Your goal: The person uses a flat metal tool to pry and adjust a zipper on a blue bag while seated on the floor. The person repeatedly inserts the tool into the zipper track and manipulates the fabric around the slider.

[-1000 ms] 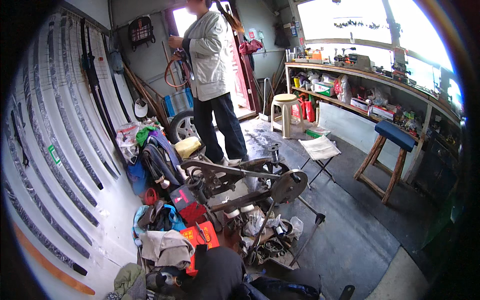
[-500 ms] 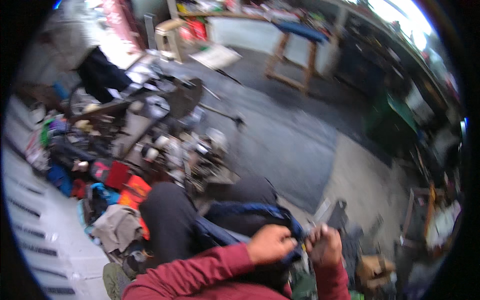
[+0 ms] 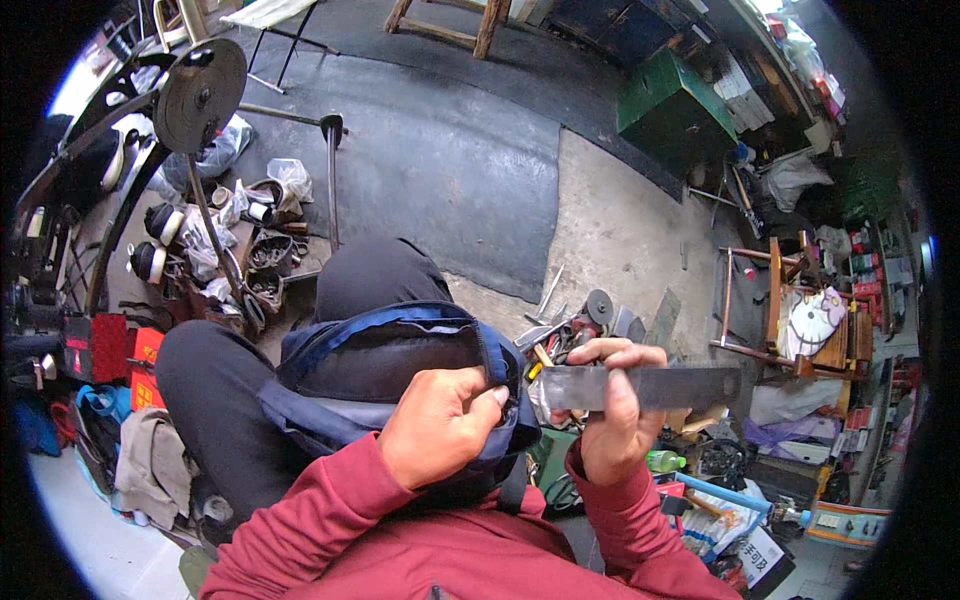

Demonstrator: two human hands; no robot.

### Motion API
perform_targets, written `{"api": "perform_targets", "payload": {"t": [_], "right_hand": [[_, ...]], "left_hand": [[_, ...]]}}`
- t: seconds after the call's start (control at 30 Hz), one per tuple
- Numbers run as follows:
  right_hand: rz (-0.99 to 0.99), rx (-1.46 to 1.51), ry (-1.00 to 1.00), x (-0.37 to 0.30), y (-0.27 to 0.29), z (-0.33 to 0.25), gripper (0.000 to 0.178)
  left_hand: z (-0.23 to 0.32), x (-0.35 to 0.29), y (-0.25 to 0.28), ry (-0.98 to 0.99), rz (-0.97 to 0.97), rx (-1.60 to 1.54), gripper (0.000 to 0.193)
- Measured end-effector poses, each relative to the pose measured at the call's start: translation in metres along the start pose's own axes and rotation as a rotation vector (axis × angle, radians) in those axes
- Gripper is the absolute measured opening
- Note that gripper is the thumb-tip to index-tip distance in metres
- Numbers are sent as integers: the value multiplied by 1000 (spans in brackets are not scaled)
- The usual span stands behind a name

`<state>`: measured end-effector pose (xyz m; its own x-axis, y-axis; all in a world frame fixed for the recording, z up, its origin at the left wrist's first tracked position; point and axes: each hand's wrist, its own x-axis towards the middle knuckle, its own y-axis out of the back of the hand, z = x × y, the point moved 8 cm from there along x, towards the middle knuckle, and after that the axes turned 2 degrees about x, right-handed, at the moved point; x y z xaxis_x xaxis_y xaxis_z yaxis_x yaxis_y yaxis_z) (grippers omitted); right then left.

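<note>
Across my lap lies a dark blue fabric bag [image 3: 345, 405], its mouth gaping and its dark inside facing up. My left hand [image 3: 437, 422] is closed on the bag's right edge, with thumb and fingers pinched together at the rim. To the right of the bag, my right hand [image 3: 622, 415] grips a flat grey metal blade [image 3: 680, 388] between thumb and fingers. The blade lies level, its darker end pointing right and its pale end towards the bag. Motion blurs it slightly, and I cannot make out a cutting edge.
A black machine with a round wheel [image 3: 200, 95] stands at the left, beside shoes and plastic bags. Loose tools [image 3: 560, 335] lie beyond my right hand. A wooden chair [image 3: 775, 300] and a green box [image 3: 675, 105] are at the right; a grey cloth [image 3: 152, 465] lies at the left.
The view has swung down and right, so the bag shows more fully. My right hand has turned, and the blade in it now lies level. My left hand stays at the bag's edge.
</note>
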<state>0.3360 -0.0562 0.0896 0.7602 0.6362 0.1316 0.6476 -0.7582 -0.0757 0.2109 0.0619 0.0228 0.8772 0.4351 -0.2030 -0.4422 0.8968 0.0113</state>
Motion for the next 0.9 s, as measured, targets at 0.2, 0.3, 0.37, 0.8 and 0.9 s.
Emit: {"api": "perform_targets", "payload": {"t": [0.2, 0.3, 0.37, 0.8, 0.9], "right_hand": [[-207, -352, 302, -17, -28, -14, 24], [-208, -447, 283, -23, -29, -10, 23], [-220, -497, 289, -26, -31, -12, 23], [-232, -700, 284, -25, -43, -26, 16], [-264, -722, 224, -23, -48, -28, 16]], "left_hand": [[9, 3, 3, -85, 7, -46, 18], [6, 1, 4, -46, -22, -61, 18], [3, 1, 5, -9, -42, -30, 19], [4, -4, 11, -63, 29, -73, 24], [0, -3, 7, -41, 6, -92, 21]]}}
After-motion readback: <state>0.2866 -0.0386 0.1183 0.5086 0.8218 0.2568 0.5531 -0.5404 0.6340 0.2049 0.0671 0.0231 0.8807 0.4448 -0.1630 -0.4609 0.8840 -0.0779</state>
